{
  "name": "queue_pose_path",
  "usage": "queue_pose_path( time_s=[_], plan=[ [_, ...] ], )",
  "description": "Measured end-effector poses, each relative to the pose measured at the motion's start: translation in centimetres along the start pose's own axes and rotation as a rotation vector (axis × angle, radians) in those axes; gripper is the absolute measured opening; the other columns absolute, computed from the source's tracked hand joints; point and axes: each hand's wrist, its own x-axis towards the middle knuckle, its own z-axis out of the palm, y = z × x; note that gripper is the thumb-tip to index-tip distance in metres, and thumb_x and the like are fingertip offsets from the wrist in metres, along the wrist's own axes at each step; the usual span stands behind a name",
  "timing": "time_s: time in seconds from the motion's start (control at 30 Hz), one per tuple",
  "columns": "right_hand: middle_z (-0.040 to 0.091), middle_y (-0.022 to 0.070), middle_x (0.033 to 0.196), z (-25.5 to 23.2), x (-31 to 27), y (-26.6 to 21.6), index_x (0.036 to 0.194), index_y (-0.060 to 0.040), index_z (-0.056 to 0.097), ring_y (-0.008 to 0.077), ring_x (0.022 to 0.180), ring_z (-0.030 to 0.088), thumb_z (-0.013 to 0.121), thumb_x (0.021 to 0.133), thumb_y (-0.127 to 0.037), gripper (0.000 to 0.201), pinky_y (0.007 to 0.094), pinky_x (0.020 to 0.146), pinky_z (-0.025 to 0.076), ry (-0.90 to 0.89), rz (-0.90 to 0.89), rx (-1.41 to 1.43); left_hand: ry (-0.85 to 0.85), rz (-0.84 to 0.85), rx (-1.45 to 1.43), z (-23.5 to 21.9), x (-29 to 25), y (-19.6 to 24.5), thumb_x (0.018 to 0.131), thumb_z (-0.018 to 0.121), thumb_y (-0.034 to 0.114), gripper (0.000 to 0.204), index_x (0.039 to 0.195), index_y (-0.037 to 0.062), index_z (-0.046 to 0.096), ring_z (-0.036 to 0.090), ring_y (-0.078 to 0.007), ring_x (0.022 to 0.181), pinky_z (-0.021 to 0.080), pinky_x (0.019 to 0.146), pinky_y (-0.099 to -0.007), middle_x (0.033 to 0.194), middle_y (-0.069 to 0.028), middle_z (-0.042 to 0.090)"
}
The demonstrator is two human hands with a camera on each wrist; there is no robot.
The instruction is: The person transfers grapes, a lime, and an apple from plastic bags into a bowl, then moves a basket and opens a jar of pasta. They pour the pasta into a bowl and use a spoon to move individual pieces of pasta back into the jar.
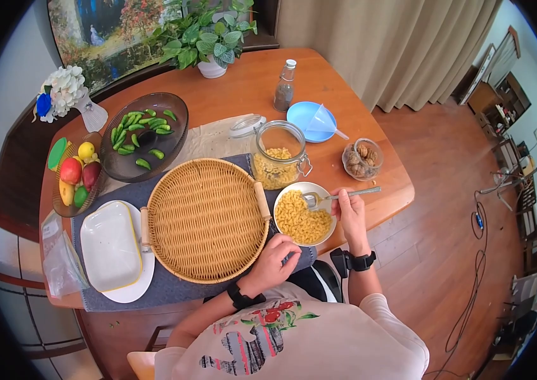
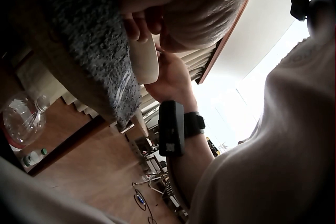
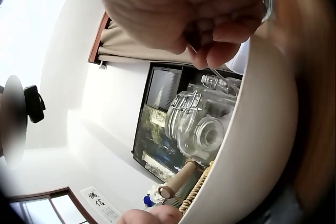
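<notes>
My right hand [image 1: 351,214] grips a metal spoon [image 1: 366,190] by its handle. The spoon's head is over the yellow macaroni [image 1: 303,221] inside a white bowl [image 1: 278,197] at the table's near edge. At the bowl's near left side is my left hand [image 1: 273,263], its fingers bent; the left wrist view puts its fingertips [image 2: 137,30] right at the bowl's rim. Behind the bowl stands a clip-top glass jar [image 1: 273,166], partly filled with the same macaroni, its lid [image 1: 247,126] swung back.
A round wicker tray [image 1: 208,215] with wooden handles lies left of the bowl on a grey cloth. White dishes [image 1: 113,247], a fruit basket [image 1: 65,206] and a dark plate [image 1: 173,142] of green peppers stand farther left. Walnuts [image 1: 362,158], a blue plate [image 1: 300,113] with a funnel, and a bottle [image 1: 285,88] are behind.
</notes>
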Motion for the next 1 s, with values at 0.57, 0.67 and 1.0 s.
queue_pose_path(
  time_s=[0.57, 0.67, 1.0],
  plan=[
    [0.049, -0.0009, 0.056, 0.8, -0.7, -0.2, 0.087, 0.001, 0.061, 0.0068, 0.052, 0.046, 0.04, 0.094, -0.024, 0.033, 0.023, 0.048, 0.035, -0.018, -0.11, -0.325, 0.023, 0.039, -0.05, 0.2, -0.2, -0.2, 0.078, 0.056, 0.004, 0.005, 0.083, 0.0029, 0.053, 0.05, -0.0281, 0.084, 0.042, 0.075, -0.0341, 0.088, -0.0119, 0.048],
    [0.05, -0.0006, 0.059, 0.6, -0.3, 0.7, 0.087, 0.0, 0.058, 0.0042, 0.05, 0.044, 0.039, 0.094, -0.026, 0.033, 0.0181, 0.044, 0.033, -0.058, -0.096, -0.232, 0.073, 0.082, -0.072, 0.3, -0.2, -0.4, 0.079, 0.057, 0.003, 0.006, 0.083, 0.0015, 0.054, 0.051, -0.0258, 0.082, 0.043, 0.072, -0.0311, 0.087, -0.0111, 0.049],
    [0.049, -0.0005, 0.059, 0.2, -0.8, -0.3, 0.09, 0.0, 0.057, 0.0038, 0.052, 0.042, 0.037, 0.095, -0.028, 0.035, 0.0179, 0.045, 0.03, -0.046, -0.077, -0.176, 0.027, 0.044, -0.067, 0.2, -0.4, -0.4, 0.081, 0.055, 0.005, 0.007, 0.084, 0.0003, 0.052, 0.05, -0.0253, 0.086, 0.042, 0.076, -0.031, 0.09, -0.011, 0.047]
  ],
)
